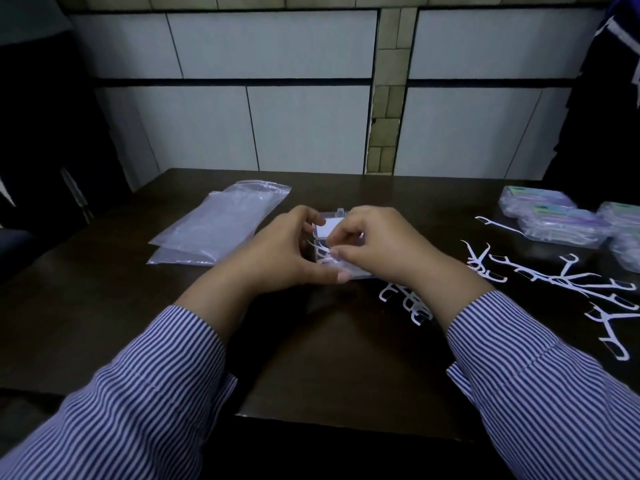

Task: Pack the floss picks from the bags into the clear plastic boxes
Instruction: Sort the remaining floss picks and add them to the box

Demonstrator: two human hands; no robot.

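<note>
1. The clear box (329, 233) sits in the middle of the table (104, 306). The left hand (287, 251) curls round its left side.
2. The right hand (374, 244) pinches floss picks (323, 252) over the box.
3. Loose picks (571, 282) lie to the right.
4. They look light, thin and bendy, so hold the handles.

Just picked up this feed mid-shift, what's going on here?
A person is filling a clear box with floss picks. The left hand holds the box while the right hand pinches a pick into it. Loose picks lie to the right, filled boxes beyond them, flat bags on the left.
</note>
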